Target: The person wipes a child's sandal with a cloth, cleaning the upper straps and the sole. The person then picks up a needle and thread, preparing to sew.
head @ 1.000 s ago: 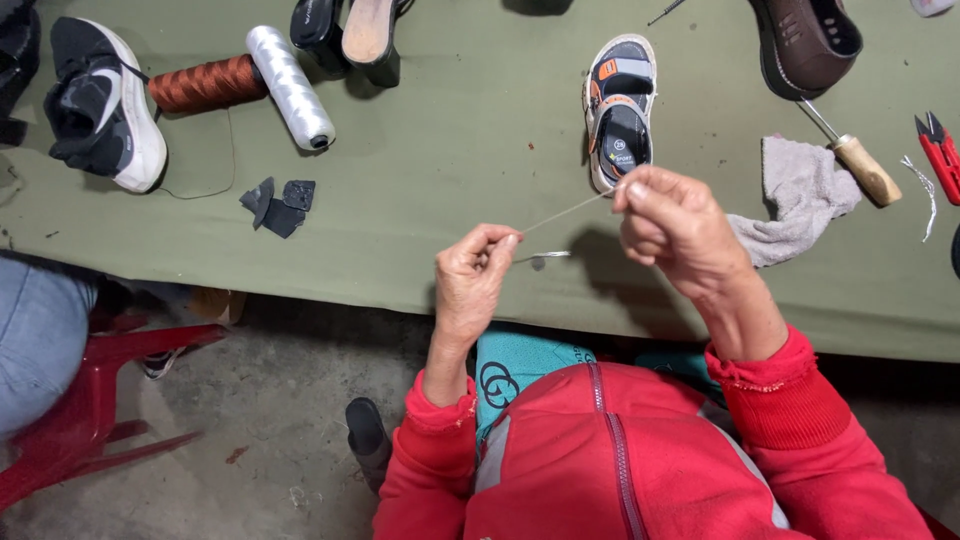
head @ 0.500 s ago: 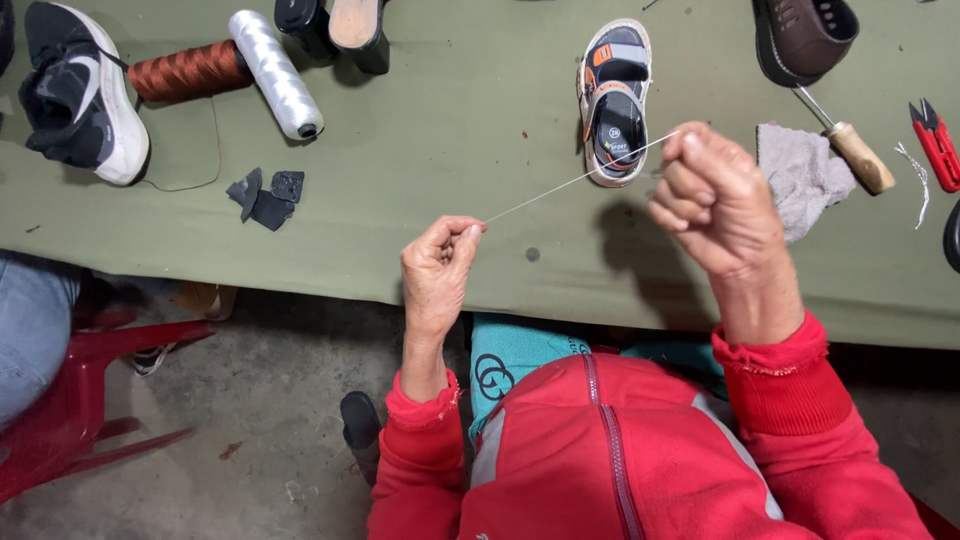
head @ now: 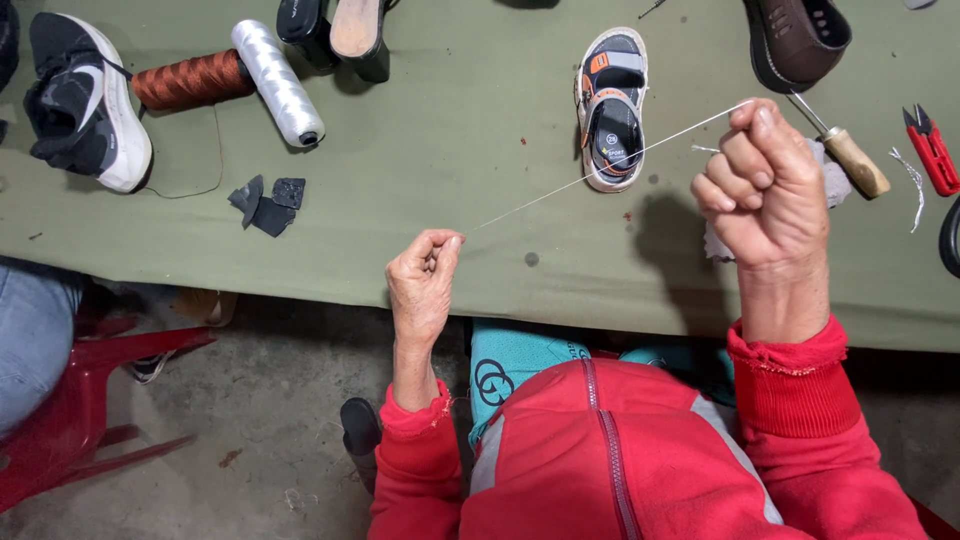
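Pinching one end of a pale thread [head: 600,172] between thumb and fingertips, the left hand [head: 422,285] sits low over the near edge of the green table [head: 450,140], fingers curled shut on the strand. The right hand [head: 765,185] is raised higher and further out, closed in a fist around the other end, so the 2 hands are well apart and the thread runs taut and straight between them, slanting up from left to right. Both wrists come out of red sleeves.

Under the middle of the thread, on the table, lies a small child's sandal [head: 612,105] with orange and grey straps, sole down. Just beyond the right hand is an awl [head: 845,150] with a wooden handle, resting on a pale rag [head: 822,160] that the fist mostly hides. Red thread snips [head: 932,150] lie near the right edge, and a brown shoe [head: 795,40] sits at the top.

To the left, 2 thread spools lie side by side, 1 white [head: 275,82] and 1 rust-coloured [head: 195,80], with a black and white sneaker [head: 85,100] beyond them. Some dark scraps [head: 265,205] lie nearer the table edge. A red plastic chair [head: 90,400] stands on the floor at lower left.
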